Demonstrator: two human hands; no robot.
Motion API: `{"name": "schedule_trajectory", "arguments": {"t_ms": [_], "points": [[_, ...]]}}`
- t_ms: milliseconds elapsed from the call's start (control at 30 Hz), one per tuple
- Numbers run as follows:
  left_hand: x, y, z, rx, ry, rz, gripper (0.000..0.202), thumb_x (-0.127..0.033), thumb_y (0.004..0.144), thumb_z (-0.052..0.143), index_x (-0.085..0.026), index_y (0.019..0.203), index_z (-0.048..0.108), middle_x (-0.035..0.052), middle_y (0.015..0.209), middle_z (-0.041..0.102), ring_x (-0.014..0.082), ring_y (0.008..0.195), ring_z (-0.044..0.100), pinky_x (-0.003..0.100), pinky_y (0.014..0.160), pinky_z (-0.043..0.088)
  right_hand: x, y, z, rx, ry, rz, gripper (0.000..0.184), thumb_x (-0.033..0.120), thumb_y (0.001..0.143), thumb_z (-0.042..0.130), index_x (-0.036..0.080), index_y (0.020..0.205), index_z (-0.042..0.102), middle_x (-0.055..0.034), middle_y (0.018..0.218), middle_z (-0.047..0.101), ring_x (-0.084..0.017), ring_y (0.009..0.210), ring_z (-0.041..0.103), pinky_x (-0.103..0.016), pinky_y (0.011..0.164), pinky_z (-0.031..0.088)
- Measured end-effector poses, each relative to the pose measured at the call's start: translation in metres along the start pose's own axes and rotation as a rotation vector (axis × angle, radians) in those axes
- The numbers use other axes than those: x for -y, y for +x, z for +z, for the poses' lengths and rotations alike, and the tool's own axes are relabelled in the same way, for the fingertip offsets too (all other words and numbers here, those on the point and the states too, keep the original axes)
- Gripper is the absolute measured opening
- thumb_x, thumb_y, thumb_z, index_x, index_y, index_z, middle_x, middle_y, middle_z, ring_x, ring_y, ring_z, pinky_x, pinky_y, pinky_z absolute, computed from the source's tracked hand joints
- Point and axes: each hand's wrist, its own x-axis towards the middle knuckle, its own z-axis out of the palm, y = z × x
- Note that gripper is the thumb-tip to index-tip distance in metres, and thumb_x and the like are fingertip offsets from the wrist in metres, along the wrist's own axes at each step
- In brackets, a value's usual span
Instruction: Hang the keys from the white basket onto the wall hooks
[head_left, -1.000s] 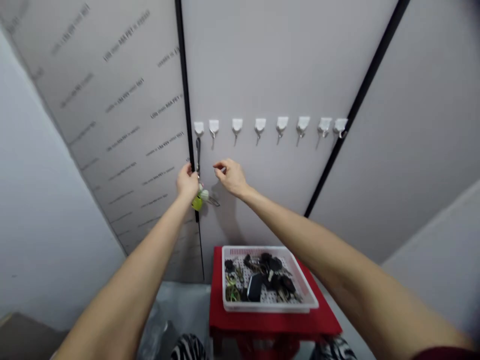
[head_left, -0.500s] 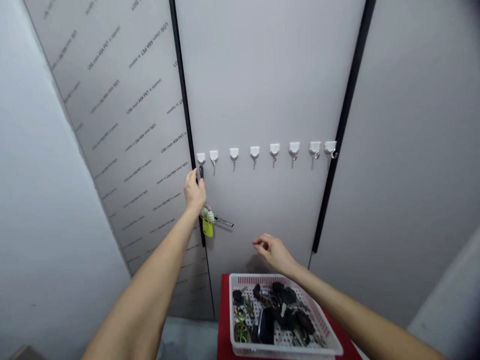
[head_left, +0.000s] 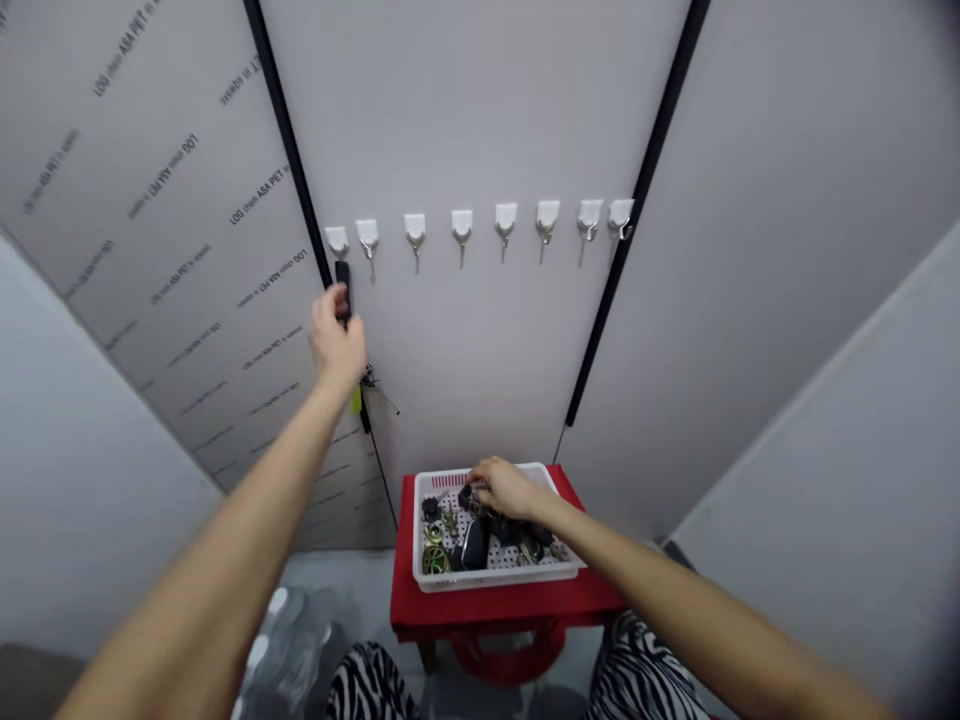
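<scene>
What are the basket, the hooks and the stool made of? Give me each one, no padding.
The basket looks like matte white moulded plastic, with evenly punched holes in its floor. The hooks seem to be glossy white plastic plates with shiny metal prongs. The stool looks like smooth red plastic, judging by its uniform colour and soft sheen.

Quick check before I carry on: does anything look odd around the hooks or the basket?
One thing: the key bunch beside the left hand hangs on a dark strap below the leftmost hook, and a thin key sticks out sideways rather than hanging down. Nothing looks spilled from the basket.
</scene>
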Motion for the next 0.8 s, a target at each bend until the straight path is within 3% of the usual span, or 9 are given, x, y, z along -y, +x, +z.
{"name": "schedule_trajectory", "arguments": {"t_ms": [67,167,233,300,367,433,533,600,800], "points": [[0.004,-0.056,0.001,0.138,-0.040,-0.062,0.034,-0.012,0.062,0.039,-0.016,0.096,0.045,0.0041,0.089,0.049,0.0132,0.082,0.047,0.028,0.074,0.037,0.004,-0.004,0.004,0.027,-0.054,-0.007,0.027,0.020,0.059,0.044,0.017,0.083,0.057,-0.0079,0.081,0.058,-0.019,0.078,0.049,-0.027,0.066,0.034],[0.013,-0.140,0.008,0.491,-0.112,-0.179,0.029,-0.013,0.062,0.040,-0.016,0.088,0.049,0.0053,0.085,0.052,0.0133,0.075,0.049,0.028,0.070,0.039,0.011,-0.008,0.005,0.078,-0.116,0.059,0.022,0.022,0.059,0.044,0.019,0.076,0.058,-0.0073,0.072,0.060,-0.019,0.071,0.051,-0.027,0.061,0.034],[0.015,-0.181,0.013,0.687,-0.139,-0.251,0.029,-0.009,0.059,0.041,-0.018,0.084,0.052,0.0044,0.082,0.054,0.0140,0.076,0.049,0.029,0.072,0.038,0.014,-0.008,0.004,0.122,-0.123,0.094,0.016,0.019,0.057,0.045,0.018,0.065,0.059,-0.0057,0.063,0.059,-0.017,0.065,0.051,-0.026,0.059,0.033],[0.014,-0.205,0.018,0.825,-0.163,-0.280,0.034,-0.005,0.055,0.042,-0.018,0.085,0.053,0.0044,0.086,0.055,0.0153,0.083,0.048,0.030,0.078,0.035,0.013,-0.008,0.003,0.133,-0.059,0.101,0.011,0.015,0.055,0.045,0.017,0.056,0.057,-0.0033,0.055,0.057,-0.015,0.059,0.049,-0.024,0.056,0.032],[0.011,-0.213,0.022,0.869,-0.195,-0.295,0.039,-0.003,0.053,0.042,-0.019,0.088,0.052,0.0047,0.093,0.054,0.0157,0.089,0.046,0.030,0.083,0.031,0.008,-0.008,0.000,0.103,0.113,0.111,0.010,0.015,0.056,0.045,0.016,0.055,0.054,-0.0003,0.051,0.053,-0.011,0.053,0.047,-0.021,0.051,0.031],[0.007,-0.211,0.025,0.797,-0.243,-0.352,0.041,-0.004,0.054,0.043,-0.018,0.092,0.050,0.0051,0.097,0.052,0.0150,0.091,0.045,0.030,0.084,0.030,0.004,-0.008,-0.006,0.057,0.377,0.133,0.009,0.018,0.059,0.044,0.015,0.059,0.053,0.0021,0.050,0.050,-0.008,0.048,0.043,-0.019,0.047,0.030],[0.000,-0.201,0.030,0.642,-0.384,-0.581,0.034,-0.013,0.059,0.045,-0.016,0.093,0.049,0.0067,0.093,0.054,0.0138,0.082,0.049,0.028,0.076,0.036,0.003,-0.011,-0.015,0.010,0.796,0.169,0.010,0.023,0.061,0.044,0.014,0.064,0.048,0.0042,0.049,0.046,-0.006,0.046,0.042,-0.018,0.046,0.032],[-0.007,-0.193,0.033,0.633,-0.523,-0.732,0.028,-0.022,0.061,0.047,-0.013,0.087,0.051,0.0071,0.085,0.056,0.0134,0.073,0.052,0.026,0.068,0.039,0.007,-0.013,-0.021,0.002,0.981,0.176,0.010,0.024,0.062,0.044,0.014,0.065,0.045,0.0050,0.048,0.046,-0.006,0.046,0.043,-0.018,0.046,0.033],[-0.029,-0.168,0.032,0.561,-0.796,-0.791,0.024,-0.027,0.051,0.057,-0.013,0.070,0.056,0.0024,0.068,0.058,0.0101,0.059,0.050,0.021,0.057,0.039,0.025,-0.009,-0.031,-0.173,1.018,0.150,0.011,0.025,0.060,0.048,0.014,0.061,0.046,0.0046,0.050,0.046,-0.005,0.044,0.042,-0.018,0.046,0.034]]}}
